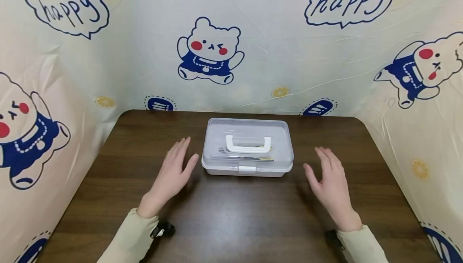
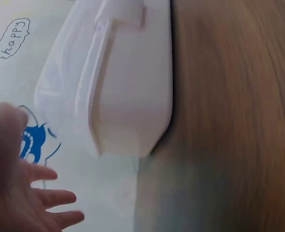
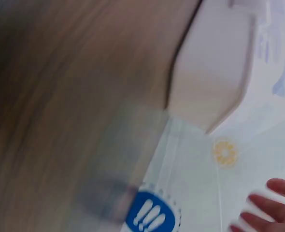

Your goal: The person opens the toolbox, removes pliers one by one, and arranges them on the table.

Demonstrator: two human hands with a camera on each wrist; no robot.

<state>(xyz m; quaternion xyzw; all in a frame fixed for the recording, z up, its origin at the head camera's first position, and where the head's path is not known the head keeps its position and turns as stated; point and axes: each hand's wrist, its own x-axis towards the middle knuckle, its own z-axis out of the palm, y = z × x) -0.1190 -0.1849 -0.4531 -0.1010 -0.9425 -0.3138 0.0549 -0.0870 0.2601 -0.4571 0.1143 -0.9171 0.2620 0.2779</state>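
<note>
A lidded plastic box (image 1: 217, 140) with a clear top stands near the back of the table. Its white handle (image 1: 248, 150) lies on the lid, and a white latch (image 1: 247, 170) sits at the front. Slim items, one like a pen, show dimly through the lid. To the left of the box my left hand (image 1: 173, 172) has its fingers spread, apart from the box. On the other side my right hand (image 1: 330, 182) has its fingers extended, also holding nothing. Both wrist views show the box's body (image 2: 133, 87) beside the fingers.
The dark wooden table (image 1: 238, 218) has rounded back corners. A patterned cloth (image 1: 267, 54) with bears and "happy" bubbles hangs behind it and along both sides. A black wrist strap (image 1: 163, 229) shows at the left sleeve.
</note>
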